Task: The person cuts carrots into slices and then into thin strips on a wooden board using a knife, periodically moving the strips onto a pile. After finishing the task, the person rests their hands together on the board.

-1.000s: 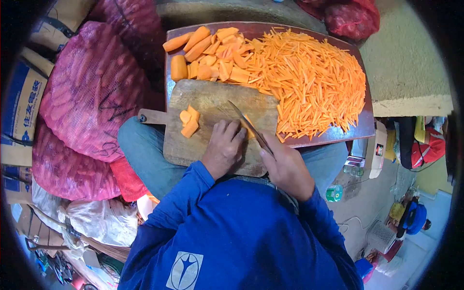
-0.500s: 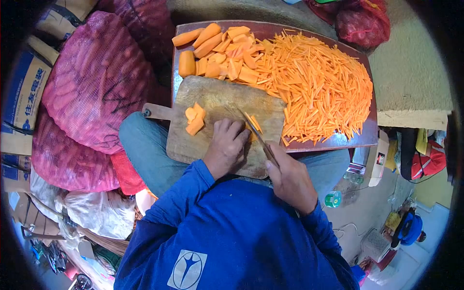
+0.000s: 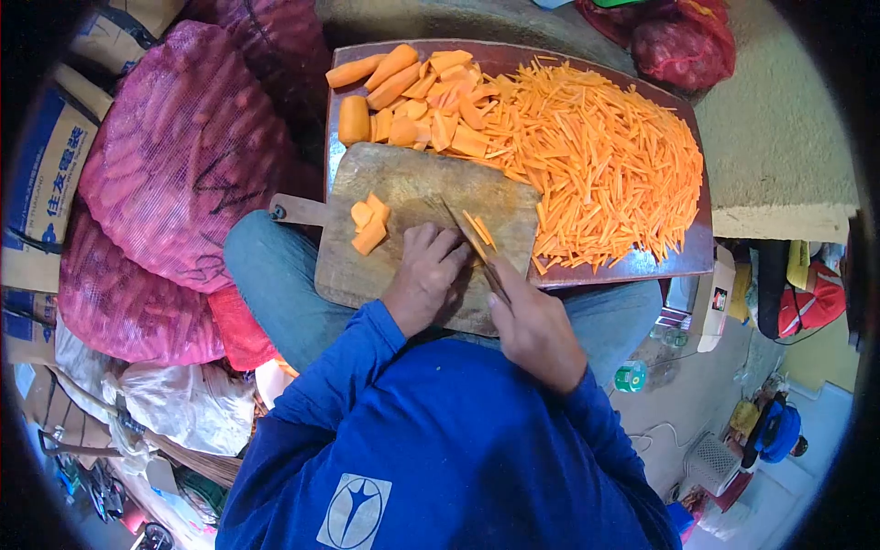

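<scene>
Noting right hand clasped round knife, we cannot tell what left hand, fingers curled, hides; mesh sack contains carrot-like roots.

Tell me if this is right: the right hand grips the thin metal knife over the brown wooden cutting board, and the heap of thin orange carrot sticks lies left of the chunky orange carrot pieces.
Not quite: the head view shows the heap of thin orange carrot sticks right of the chunky orange carrot pieces, not left. The rest stands.
</scene>
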`<state>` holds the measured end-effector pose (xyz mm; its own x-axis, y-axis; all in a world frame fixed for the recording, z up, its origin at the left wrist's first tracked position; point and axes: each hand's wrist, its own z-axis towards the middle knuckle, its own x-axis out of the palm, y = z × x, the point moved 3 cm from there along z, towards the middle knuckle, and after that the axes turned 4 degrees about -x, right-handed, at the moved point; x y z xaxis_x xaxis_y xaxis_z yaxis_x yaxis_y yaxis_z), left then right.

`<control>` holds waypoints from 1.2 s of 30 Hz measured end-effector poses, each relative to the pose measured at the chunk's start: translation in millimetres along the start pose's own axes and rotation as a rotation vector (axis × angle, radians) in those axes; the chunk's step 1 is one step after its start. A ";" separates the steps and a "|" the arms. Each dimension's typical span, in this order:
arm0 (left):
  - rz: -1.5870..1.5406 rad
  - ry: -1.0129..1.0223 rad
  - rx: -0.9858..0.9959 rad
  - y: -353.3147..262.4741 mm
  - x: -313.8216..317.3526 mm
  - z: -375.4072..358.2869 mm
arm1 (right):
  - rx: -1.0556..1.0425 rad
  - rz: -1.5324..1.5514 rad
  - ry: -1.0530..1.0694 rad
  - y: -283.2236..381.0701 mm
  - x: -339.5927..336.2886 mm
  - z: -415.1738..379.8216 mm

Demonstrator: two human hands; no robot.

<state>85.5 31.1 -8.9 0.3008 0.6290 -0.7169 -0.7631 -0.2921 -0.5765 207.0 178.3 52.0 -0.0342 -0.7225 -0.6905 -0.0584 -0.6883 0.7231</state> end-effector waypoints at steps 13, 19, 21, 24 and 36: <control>0.005 -0.020 -0.001 2.6 4.8 -6.3 | 0.018 0.015 0.004 2.6 0.1 11.8; 0.000 -0.035 0.022 2.1 1.8 -5.1 | 0.021 0.072 0.055 10.5 -10.3 2.1; 0.009 -0.030 0.005 0.1 -2.4 -4.2 | 0.009 0.005 0.026 14.2 -7.9 -7.0; 0.002 -0.009 -0.007 0.1 -0.6 -3.6 | 0.038 0.051 0.028 11.0 3.1 8.9; 0.012 -0.009 0.003 -2.4 -4.2 -4.6 | -0.024 0.084 -0.010 11.2 2.5 7.0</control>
<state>88.8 25.8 -6.3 0.2865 0.6317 -0.7203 -0.7687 -0.2972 -0.5664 199.4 169.2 58.2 -0.0482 -0.7774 -0.6271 -0.0307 -0.6264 0.7789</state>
